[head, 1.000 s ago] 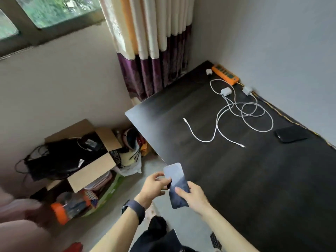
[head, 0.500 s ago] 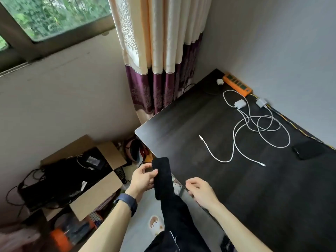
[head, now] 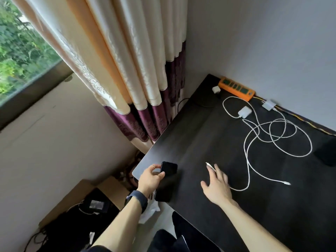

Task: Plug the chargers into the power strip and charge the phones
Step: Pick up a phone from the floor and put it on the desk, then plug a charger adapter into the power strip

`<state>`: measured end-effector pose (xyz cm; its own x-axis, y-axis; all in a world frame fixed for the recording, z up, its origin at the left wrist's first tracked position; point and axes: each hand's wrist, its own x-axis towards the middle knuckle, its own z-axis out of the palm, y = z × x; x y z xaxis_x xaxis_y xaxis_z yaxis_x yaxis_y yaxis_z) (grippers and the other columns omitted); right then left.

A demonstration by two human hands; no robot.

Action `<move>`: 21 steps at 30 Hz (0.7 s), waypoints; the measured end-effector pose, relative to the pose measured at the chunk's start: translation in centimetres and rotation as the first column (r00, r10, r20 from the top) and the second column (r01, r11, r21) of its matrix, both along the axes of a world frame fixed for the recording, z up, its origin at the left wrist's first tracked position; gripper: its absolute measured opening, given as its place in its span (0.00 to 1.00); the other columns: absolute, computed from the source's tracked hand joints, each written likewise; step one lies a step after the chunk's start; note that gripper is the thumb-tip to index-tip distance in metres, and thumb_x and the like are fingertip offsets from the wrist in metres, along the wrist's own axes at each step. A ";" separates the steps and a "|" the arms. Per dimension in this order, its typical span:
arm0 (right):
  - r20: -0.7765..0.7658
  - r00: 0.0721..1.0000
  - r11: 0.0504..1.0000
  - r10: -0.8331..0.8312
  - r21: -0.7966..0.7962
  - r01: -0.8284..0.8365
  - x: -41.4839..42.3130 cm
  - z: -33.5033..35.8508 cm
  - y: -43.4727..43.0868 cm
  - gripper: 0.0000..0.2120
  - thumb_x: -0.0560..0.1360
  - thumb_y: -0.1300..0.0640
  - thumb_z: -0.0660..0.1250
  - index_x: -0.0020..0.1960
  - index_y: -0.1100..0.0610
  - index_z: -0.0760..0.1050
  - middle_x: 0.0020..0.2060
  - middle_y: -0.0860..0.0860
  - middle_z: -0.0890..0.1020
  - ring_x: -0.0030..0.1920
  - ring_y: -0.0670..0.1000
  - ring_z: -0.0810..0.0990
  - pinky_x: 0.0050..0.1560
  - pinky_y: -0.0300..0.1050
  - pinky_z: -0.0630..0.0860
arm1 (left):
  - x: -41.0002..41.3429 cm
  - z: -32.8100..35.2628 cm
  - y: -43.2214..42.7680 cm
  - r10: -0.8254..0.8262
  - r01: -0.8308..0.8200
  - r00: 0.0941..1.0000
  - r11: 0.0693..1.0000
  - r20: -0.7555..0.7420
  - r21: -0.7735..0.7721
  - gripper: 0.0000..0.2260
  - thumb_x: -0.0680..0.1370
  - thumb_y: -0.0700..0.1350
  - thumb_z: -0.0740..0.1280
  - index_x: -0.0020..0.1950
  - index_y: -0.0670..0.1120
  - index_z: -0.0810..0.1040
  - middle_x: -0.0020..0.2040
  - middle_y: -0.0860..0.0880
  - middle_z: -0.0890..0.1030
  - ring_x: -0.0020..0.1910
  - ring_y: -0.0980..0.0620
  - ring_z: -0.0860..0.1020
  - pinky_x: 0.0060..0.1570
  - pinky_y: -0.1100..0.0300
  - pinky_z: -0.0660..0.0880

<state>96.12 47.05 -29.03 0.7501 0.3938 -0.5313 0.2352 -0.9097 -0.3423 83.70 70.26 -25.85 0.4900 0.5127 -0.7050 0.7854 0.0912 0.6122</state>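
My left hand grips a black phone by its upper left edge, over the near left corner of the dark table. My right hand is open above the table, fingertips at the free connector end of a white cable. That cable loops in a tangle back to two white charger bricks. An orange power strip lies at the far edge by the wall, with a small white adapter beside it. A second dark phone lies at the right edge.
A cream and purple curtain hangs left of the table. An open cardboard box with black cables stands on the floor below my left arm. A yellow cord runs along the wall behind the strip.
My left hand has carried the phone up over the table corner. My right hand let go of it earlier and has reached forward to the near cable end. The view has tilted up.
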 end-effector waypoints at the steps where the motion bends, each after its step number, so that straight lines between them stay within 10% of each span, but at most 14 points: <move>1: 0.014 0.999 0.999 0.033 -0.033 -0.033 0.8 -0.3 0.5 0.37 0.79 0.45 0.63 0.82 0.47 0.49 0.82 0.52 0.48 0.80 0.59 0.51 0.76 0.55 0.60 | 0.9 -0.4 0.5 -0.028 0.029 0.999 0.999 -0.016 0.018 0.11 0.72 0.53 0.71 0.52 0.58 0.77 0.47 0.54 0.86 0.46 0.52 0.84 0.55 0.53 0.79; 9: -0.073 0.993 0.976 0.091 -0.194 -0.104 2.9 -2.1 0.4 0.40 0.79 0.43 0.62 0.81 0.42 0.39 0.81 0.47 0.37 0.80 0.58 0.39 0.75 0.68 0.59 | 6.7 -3.1 2.1 -0.157 0.167 0.984 0.978 -0.087 0.126 0.15 0.77 0.47 0.70 0.63 0.53 0.77 0.53 0.48 0.84 0.55 0.48 0.81 0.56 0.57 0.76; 21: -0.120 0.992 0.986 -0.032 -0.163 0.012 3.1 -1.6 1.3 0.38 0.78 0.42 0.61 0.80 0.39 0.42 0.80 0.42 0.35 0.81 0.53 0.36 0.76 0.68 0.54 | 7.2 -3.5 1.8 -0.658 0.747 0.664 0.612 -0.355 0.262 0.46 0.72 0.52 0.73 0.79 0.45 0.46 0.68 0.44 0.63 0.65 0.41 0.67 0.65 0.49 0.69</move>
<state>99.17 48.35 -30.61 0.6831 0.2793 -0.6748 0.1802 -0.9599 -0.2148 90.85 72.04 -29.36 0.6765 0.3001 -0.6725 0.6168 -0.7299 0.2947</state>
